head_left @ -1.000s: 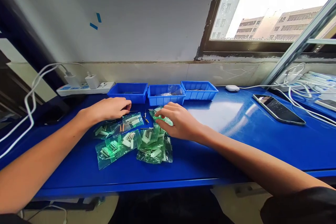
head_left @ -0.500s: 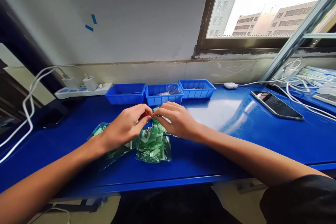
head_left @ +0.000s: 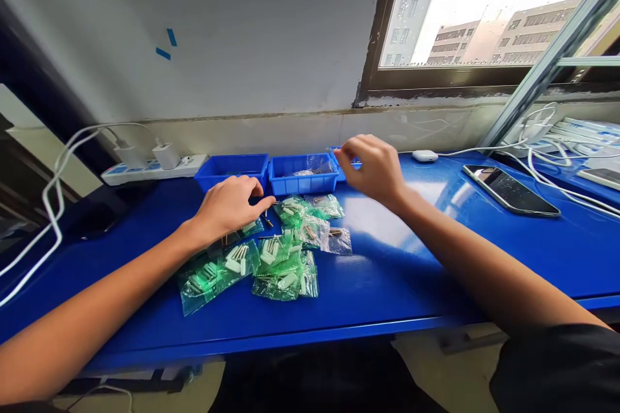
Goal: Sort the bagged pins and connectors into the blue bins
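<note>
My right hand (head_left: pixel 371 166) hovers over the right blue bin (head_left: pixel 343 174), its fingers drawn together in a pinch. Whatever lies between those fingertips is too small to name. Lower and to the left, my left hand (head_left: pixel 230 206) is bent with thumb and fingers close together, near the front of the left blue bin (head_left: pixel 230 171). A tiny thin piece seems to stick out at its thumb tip. Green plastic packets (head_left: pixel 278 274) with white plugs and metal screws lie beside and below this hand. Small dark metal pieces (head_left: pixel 267 220) rest between them.
The middle blue bin (head_left: pixel 303 182) holds clear bags. Clear packets (head_left: pixel 334 240) lie right of the green ones. A phone (head_left: pixel 511 190), a white earphone case (head_left: pixel 425 156) and white cables (head_left: pixel 542 171) are at the right. A power strip (head_left: pixel 155 169) stands back left.
My hands, together over the packets around a thin metal piece before, have parted. The right one moved up and right to the right bin; the left moved slightly left, uncovering packets.
</note>
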`<state>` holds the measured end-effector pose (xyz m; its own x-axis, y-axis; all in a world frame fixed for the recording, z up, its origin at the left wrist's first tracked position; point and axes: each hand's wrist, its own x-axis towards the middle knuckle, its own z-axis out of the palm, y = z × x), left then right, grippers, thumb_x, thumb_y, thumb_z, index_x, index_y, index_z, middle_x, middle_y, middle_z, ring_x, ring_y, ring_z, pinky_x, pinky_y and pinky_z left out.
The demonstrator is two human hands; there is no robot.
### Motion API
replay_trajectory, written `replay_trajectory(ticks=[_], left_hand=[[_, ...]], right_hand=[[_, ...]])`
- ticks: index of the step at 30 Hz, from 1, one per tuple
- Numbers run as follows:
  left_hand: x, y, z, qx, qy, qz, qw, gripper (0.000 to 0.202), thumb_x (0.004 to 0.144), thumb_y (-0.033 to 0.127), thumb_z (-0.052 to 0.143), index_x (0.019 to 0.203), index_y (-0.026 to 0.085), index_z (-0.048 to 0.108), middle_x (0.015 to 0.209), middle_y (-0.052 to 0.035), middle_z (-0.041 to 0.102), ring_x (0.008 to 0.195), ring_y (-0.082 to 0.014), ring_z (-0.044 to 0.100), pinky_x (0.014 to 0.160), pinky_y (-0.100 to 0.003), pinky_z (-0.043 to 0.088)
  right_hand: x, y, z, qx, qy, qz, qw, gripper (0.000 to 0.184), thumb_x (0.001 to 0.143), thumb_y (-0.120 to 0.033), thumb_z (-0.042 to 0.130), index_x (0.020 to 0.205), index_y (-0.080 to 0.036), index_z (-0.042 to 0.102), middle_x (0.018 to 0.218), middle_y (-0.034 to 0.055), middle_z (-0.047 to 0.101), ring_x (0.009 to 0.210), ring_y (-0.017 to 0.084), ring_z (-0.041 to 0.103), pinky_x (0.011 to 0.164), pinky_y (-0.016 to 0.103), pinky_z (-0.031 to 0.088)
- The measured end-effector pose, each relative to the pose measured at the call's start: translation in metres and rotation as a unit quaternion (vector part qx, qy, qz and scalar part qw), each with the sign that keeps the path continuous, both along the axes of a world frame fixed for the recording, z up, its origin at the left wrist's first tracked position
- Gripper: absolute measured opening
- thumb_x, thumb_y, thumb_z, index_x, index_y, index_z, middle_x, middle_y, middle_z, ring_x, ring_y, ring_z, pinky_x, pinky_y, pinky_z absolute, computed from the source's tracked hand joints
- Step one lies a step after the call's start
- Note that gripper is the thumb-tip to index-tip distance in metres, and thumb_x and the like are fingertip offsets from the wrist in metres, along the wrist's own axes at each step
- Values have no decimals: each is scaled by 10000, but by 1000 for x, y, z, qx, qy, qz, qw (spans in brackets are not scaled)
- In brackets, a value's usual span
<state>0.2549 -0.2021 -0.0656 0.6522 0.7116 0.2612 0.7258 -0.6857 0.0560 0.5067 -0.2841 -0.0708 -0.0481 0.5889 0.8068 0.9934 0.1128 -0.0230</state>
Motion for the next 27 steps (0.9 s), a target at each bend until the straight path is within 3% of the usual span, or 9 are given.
replay_trajectory(ticks=[2,5,9,12,15,22,27], left_hand=[[-1,6,-4,4,68,5,998,339,760,531,513,771,207,612,898,-71,643,907,-296,560,724,-390,429],[-3,6,-10,-16,95,15,995,260,763,444,492,722,218,616,914,-66,634,906,-287,554,724,-385,434],[-5,0,-13,-18,69,-1,997,196,765,345,472,709,208,600,913,-71,633,884,-269,551,733,-376,437],[-6,-4,-13,-22,21,-59,998,180,785,314,456,739,195,582,881,-75,639,899,-262,544,789,-384,436],[-5,-12,-11,-15,-48,-106,993,181,815,313,445,782,183,567,860,-66,643,907,-242,544,825,-374,437],[-1,-39,-2,9,-157,-175,972,188,855,300,446,808,170,573,836,-49,633,897,-204,550,829,-326,448],[-1,-30,-8,-71,-169,-152,971,296,856,388,479,1036,171,570,915,-54,635,867,-196,578,723,-297,489]], right_hand=[[27,4,-1,-19,36,-86,995,171,849,-301,481,893,-188,601,856,99,637,829,246,529,707,368,408],[40,5,-5,-52,54,-132,988,326,800,-315,538,1075,-142,560,975,160,624,939,315,509,750,441,426],[6,-2,-11,-77,39,-18,996,363,824,-313,517,1141,-135,519,1002,151,619,952,307,508,795,459,424],[-32,-8,-17,-103,17,104,989,318,849,-290,504,1125,-133,521,993,138,631,938,275,513,811,430,418],[-59,-13,-25,-121,-6,182,976,291,871,-287,499,1117,-133,525,950,115,636,905,241,514,793,389,407],[-74,-17,-34,-109,-26,205,972,171,911,-259,449,890,-173,595,790,58,621,754,173,489,692,303,369],[-65,-13,-23,-42,-63,175,982,295,933,-261,376,731,-188,579,687,44,596,669,167,461,635,308,340]])
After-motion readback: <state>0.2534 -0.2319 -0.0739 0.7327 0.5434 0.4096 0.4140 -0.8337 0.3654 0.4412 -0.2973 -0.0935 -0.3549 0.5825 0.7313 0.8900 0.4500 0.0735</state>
